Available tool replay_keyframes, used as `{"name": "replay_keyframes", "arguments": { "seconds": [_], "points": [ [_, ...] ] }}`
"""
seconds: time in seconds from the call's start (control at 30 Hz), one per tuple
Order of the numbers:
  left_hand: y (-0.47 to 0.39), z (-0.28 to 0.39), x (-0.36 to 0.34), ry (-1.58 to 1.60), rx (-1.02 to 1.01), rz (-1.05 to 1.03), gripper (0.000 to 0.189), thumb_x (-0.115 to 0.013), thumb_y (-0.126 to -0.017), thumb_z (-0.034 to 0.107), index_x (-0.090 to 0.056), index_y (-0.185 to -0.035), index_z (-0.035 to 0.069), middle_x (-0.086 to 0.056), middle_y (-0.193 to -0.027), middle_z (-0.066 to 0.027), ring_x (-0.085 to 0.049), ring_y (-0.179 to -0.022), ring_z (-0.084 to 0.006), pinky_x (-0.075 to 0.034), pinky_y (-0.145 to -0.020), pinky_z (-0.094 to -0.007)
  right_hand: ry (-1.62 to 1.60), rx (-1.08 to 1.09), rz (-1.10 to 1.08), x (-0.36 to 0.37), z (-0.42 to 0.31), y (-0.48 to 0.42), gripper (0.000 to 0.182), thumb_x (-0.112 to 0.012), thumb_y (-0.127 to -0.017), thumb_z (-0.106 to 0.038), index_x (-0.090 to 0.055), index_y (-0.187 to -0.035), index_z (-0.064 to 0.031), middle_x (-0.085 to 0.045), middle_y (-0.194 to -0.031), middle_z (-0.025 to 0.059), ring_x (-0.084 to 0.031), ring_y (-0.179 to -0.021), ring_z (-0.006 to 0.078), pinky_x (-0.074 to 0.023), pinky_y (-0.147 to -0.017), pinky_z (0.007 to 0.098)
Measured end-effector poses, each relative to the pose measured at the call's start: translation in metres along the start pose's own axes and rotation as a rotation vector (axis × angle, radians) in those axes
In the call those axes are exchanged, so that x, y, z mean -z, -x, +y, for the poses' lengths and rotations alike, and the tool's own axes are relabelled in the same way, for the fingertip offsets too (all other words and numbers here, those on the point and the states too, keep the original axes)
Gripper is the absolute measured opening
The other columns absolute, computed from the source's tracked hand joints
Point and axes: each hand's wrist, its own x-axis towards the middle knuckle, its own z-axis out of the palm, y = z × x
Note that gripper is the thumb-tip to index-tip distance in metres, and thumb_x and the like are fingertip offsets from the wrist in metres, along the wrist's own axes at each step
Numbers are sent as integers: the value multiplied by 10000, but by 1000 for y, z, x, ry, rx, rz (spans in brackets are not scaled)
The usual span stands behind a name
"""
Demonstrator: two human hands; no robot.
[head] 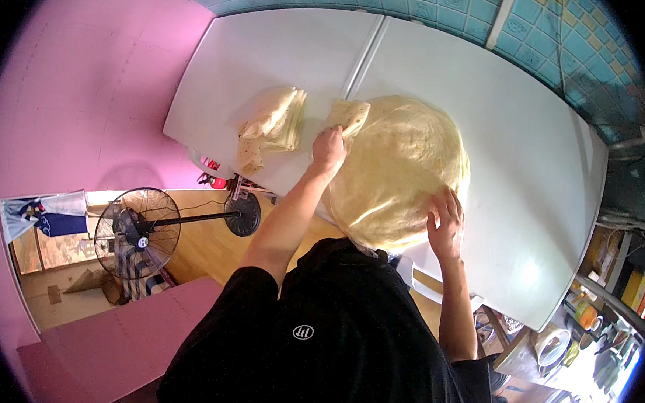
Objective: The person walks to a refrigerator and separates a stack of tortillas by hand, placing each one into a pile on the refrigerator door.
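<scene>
A large pile of thin, round flatbread sheets [399, 167] lies before me on the white tabletop [523, 175]. At the pile's left edge, my left hand [329, 149] grips a folded flatbread piece [350, 114], whose far end sticks out past the fingers. My right hand [446, 223] rests on the near right edge of the round pile, thumb spread from the fingers. Left of my left hand sits a stack of folded flatbreads [277, 121], with one loose corner hanging toward the table's near edge. How many sheets the round pile has cannot be made out.
A seam [364, 57] crosses the far half of the tabletop. Blue tiles [423, 2] line the wall behind it, and a pink wall [102, 88] stands to the left. A black standing fan [138, 233] is at lower left. Containers and a white tub [551, 345] crowd the lower right.
</scene>
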Motion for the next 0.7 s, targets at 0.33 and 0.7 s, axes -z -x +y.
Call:
{"name": "replay_keyframes", "arguments": {
  "seconds": [0.33,0.7],
  "points": [
    [-56,-114,177,685,206,-142,238,-686,-918,176,-729,-1106,37,-720,-850,-31,-644,-672,-95,-513,-586,-291,-19,-100,169,-3,-17,10,306,-670,-946,-58,-709,-1248,-31,-597,-1474,214,-573,-1354,404,-478,-1125,470],
    [-12,-232,261,-46,-68,304,246,-690,-869,188,-739,-1084,80,-740,-991,-184,-703,-936,-421,-568,-841,-505,78,-275,212,-45,-83,45,259,-633,-986,-104,-722,-1216,-25,-633,-1425,216,-605,-1314,400,-501,-1084,483]
  ]
}}
